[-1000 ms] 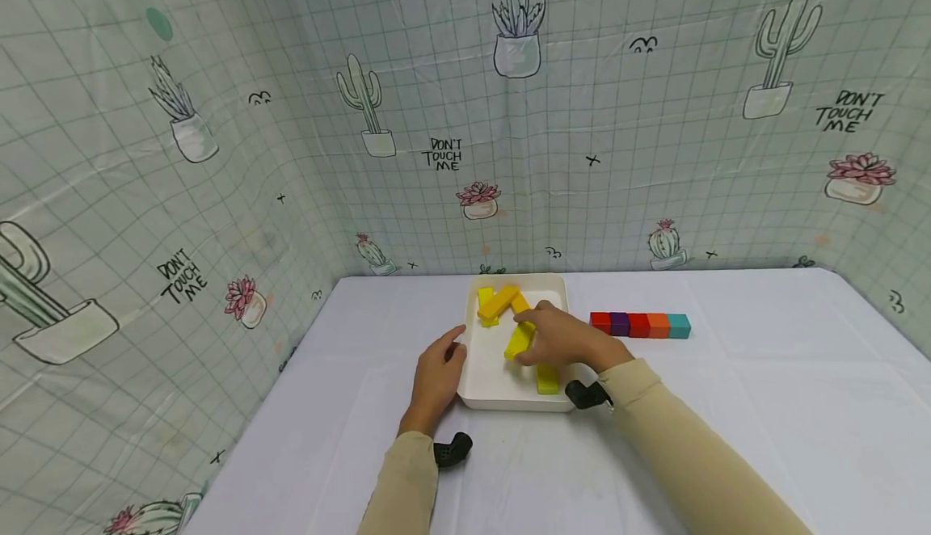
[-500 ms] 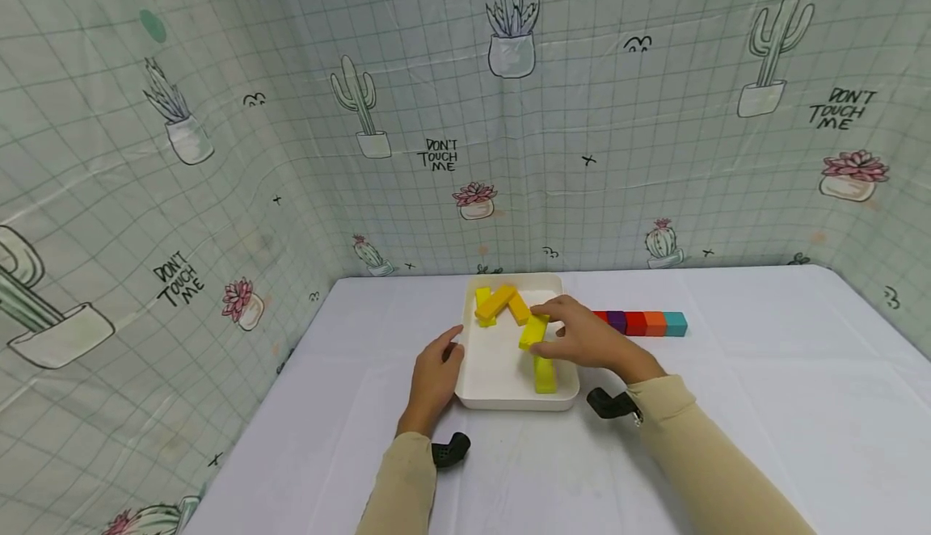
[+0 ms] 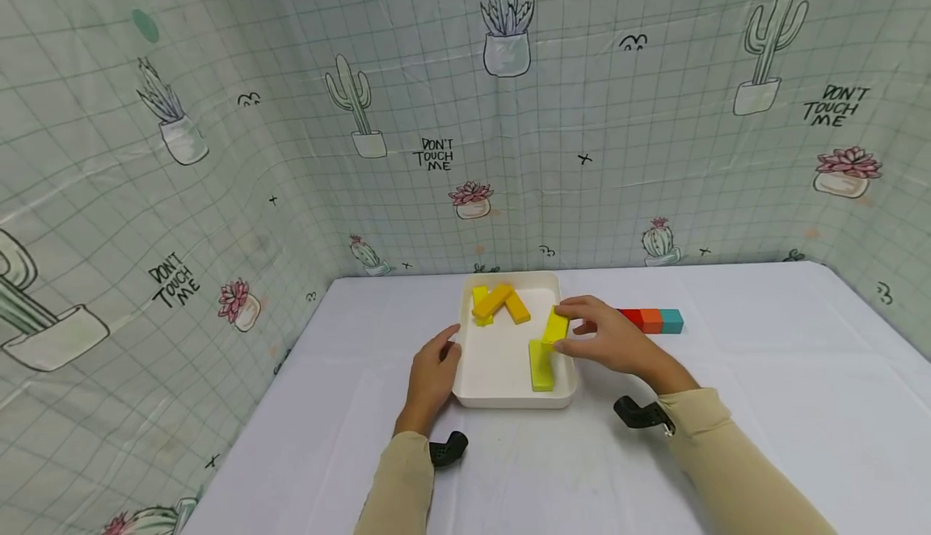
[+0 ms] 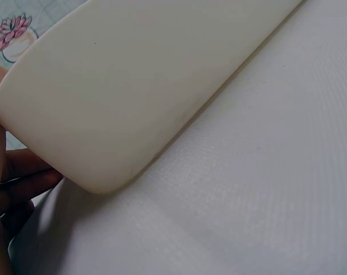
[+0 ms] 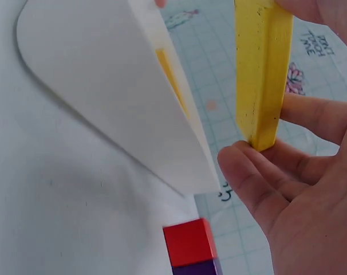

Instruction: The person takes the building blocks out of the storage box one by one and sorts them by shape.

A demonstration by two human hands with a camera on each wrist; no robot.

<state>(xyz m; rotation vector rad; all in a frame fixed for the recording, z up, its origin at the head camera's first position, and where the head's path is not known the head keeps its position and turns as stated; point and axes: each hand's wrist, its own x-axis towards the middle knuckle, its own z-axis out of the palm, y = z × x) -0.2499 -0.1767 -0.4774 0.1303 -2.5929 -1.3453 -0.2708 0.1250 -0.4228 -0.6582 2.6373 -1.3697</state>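
Note:
My right hand (image 3: 614, 337) pinches a yellow block (image 3: 555, 327) over the right rim of a white tray (image 3: 483, 381). In the right wrist view the block (image 5: 259, 74) is a long bar, its end by the fingertips, beyond the tray's outer wall (image 5: 99, 74). A yellow-green block (image 3: 541, 373) lies on the tray floor just below it. Against the tray's left side rests my left hand (image 3: 432, 377), fingers (image 4: 27, 172) touching the outer wall. At the tray's far left, an orange-yellow block (image 3: 493, 301) leans across a yellow one (image 3: 480, 322), beside another orange-yellow block (image 3: 518, 307).
Right of the tray stands a row of small cubes, partly behind my right hand: red (image 3: 633, 318), orange (image 3: 651, 321) and teal (image 3: 671, 321). A purple cube (image 5: 197, 268) shows in the right wrist view. A cactus-print cloth (image 3: 553, 115) hangs behind the white table (image 3: 509, 470).
My right hand has carried the yellow block rightward from the tray's middle to its right rim, uncovering more of the yellow-green block and hiding some cubes. My left hand stays at the tray.

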